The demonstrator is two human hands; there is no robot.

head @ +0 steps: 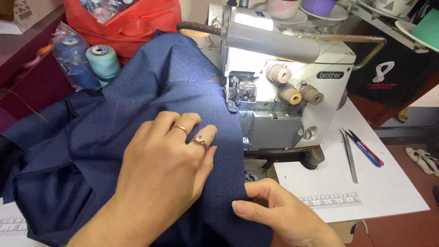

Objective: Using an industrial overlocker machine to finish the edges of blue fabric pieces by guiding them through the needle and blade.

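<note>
While the left hand point(162, 169) lies flat and spread on the navy cloth point(137, 137), two rings on its fingers, pressing the cloth down without gripping, the right hand point(279, 210) pinches the cloth's near edge between thumb and forefinger, just in front of the white overlock sewing machine point(292, 91). Cloth: draped leftward from the machine, its right edge running up under the presser foot point(234, 91). Step in hand, by judgement: feeding an edge seam through the machine, about midway along the visible edge. Next move calls for steady forward guiding with both hands, the edge kept straight against the foot and fingertips clear of it. Right of the machine: tweezers point(350, 155) and red-and-blue snips point(366, 148) on the white table point(388, 183). Left of the machine, beyond the cloth: pale blue thread cone point(103, 61), bagged dark blue cone point(73, 57), red plastic bag point(132, 23).
</note>
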